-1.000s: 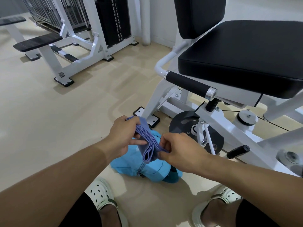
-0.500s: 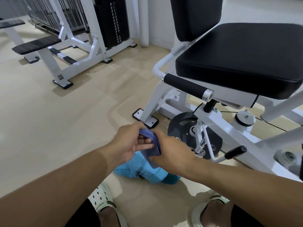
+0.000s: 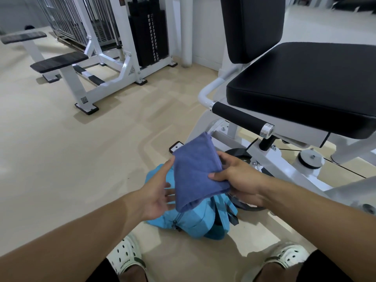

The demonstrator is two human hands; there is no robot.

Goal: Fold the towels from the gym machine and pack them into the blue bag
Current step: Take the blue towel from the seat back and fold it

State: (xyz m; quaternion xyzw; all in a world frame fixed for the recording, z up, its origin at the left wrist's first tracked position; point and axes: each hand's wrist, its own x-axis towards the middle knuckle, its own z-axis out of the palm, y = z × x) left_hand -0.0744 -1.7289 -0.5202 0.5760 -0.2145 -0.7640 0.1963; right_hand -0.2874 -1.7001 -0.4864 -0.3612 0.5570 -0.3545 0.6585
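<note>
Head view. Towel [image 3: 196, 169]: purple, folded flat, held in the air above the bag [image 3: 195, 218]. Right hand [image 3: 240, 180]: pinching the towel's right edge, thumb on top. Left hand [image 3: 157, 195]: fingers spread loose, touching the towel's left edge. Bag: blue, on the floor [image 3: 81, 159] between two white clogs, beside the machine [image 3: 295, 94].

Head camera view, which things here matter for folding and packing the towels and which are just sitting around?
Part of the job:
folded purple towel
blue bag on the floor
left hand, right hand
gym machine seat

Just lying about:
weight-stack machine
black footplates
</note>
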